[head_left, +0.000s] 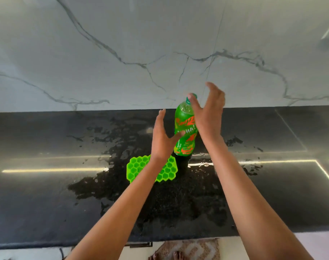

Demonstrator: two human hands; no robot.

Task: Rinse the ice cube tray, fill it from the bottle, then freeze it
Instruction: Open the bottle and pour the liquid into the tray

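The upright bottle (185, 132) is flanked by the left hand (162, 137) and right hand (208, 113), both spread with nothing grasped; the right hand is held nearer the cap (193, 96).

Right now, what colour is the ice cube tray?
The ice cube tray is bright green, seen best in the head view.

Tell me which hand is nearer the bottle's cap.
Right. The right hand is open beside the cap, its thumb tip right at it. The left hand is open lower down, its thumb at the middle of the bottle.
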